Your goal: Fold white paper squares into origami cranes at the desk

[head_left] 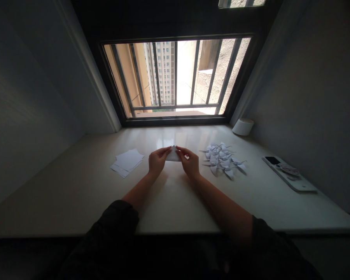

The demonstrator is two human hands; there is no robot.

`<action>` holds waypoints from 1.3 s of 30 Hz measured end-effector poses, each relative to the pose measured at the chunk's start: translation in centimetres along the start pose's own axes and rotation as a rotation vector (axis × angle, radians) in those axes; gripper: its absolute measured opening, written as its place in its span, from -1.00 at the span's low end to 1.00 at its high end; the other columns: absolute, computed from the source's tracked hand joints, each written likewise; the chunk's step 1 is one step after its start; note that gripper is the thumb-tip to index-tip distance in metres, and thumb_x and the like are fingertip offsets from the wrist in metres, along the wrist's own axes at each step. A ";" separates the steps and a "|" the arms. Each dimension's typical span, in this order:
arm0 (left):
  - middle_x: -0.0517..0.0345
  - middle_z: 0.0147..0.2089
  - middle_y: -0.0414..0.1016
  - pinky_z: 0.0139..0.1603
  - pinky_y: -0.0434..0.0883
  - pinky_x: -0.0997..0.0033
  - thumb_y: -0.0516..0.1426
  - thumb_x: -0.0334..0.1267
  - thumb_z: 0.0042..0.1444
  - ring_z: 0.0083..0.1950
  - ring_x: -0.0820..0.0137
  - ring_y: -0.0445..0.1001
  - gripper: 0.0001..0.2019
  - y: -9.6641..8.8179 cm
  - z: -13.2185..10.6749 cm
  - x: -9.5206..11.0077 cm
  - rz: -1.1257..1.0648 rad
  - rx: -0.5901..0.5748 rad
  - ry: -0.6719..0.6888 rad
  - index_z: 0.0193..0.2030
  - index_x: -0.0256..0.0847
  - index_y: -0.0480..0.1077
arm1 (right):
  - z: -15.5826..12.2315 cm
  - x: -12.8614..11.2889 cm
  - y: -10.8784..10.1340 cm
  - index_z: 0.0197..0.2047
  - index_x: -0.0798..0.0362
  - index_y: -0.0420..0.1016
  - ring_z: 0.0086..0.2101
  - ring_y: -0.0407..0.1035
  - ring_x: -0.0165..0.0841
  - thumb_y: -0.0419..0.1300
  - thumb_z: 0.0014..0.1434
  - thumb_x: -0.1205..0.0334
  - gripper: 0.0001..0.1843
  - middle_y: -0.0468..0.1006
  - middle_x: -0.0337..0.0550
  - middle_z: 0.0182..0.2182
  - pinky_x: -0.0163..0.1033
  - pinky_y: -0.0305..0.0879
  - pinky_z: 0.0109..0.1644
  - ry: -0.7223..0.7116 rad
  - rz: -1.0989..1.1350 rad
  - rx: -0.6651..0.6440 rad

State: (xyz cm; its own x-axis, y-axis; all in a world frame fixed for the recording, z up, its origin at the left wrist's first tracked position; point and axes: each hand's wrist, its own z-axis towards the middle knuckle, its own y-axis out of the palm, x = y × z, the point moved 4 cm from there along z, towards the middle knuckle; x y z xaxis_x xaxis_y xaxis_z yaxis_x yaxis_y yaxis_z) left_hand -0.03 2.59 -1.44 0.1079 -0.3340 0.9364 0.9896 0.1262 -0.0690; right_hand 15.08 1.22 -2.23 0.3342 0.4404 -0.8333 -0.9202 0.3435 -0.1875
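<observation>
Between my two hands is a folded sheet of white paper, with its pointed top corner up. My left hand pinches it from the left, thumb and fingertips near the peak. From the right, my right hand pinches the same sheet close to that peak. Both hands are over the middle of the pale tabletop. A heap of folded paper cranes lies just right of my right hand. Left of my left hand rests a small loose stack of white paper sheets.
A phone lies at the right side of the white surface. A white cup-like object stands in the back right corner. Behind is a dark-framed window with bars; walls flank both sides.
</observation>
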 end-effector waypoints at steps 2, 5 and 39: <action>0.10 -0.16 0.57 0.00 0.34 0.30 0.23 -0.12 -0.05 -0.08 0.23 0.49 -0.75 0.1 0.0 0.0 -0.003 -0.003 -0.001 -0.21 -0.10 0.55 | 0.0 0.0 0.0 -0.12 -0.08 0.55 -0.37 0.41 -0.33 0.14 0.12 0.07 -0.71 0.61 -0.21 -0.30 -0.21 0.30 -0.19 -0.010 0.007 0.000; 0.11 -0.19 0.58 -0.03 0.35 0.32 0.25 -0.13 -0.08 -0.12 0.25 0.49 -0.76 0.1 -0.1 0.1 -0.016 0.006 -0.023 -0.24 -0.10 0.56 | 0.0 0.0 0.0 -0.13 -0.09 0.55 -0.36 0.41 -0.32 0.14 0.12 0.07 -0.72 0.61 -0.21 -0.29 -0.20 0.30 -0.19 -0.006 0.001 0.002; 0.06 -0.28 0.58 -0.18 0.37 0.33 0.32 -0.10 -0.24 -0.23 0.30 0.49 -0.67 -0.7 0.9 -1.5 -0.256 0.207 -0.266 -0.31 -0.22 0.54 | 0.4 2.0 0.3 0.14 0.04 0.26 -0.24 0.40 -0.27 0.33 -0.17 -0.04 -0.20 0.48 0.00 -0.11 -0.20 0.34 -0.25 0.335 0.270 0.025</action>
State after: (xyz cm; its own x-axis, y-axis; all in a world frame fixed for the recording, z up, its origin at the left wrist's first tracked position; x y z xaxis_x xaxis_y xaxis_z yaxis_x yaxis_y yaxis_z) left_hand -0.96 3.82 -2.50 -0.1938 -0.1300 0.9724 0.9383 0.2649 0.2224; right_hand 15.57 2.49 -3.74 -0.0060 0.2249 -0.9744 -0.9591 0.2745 0.0693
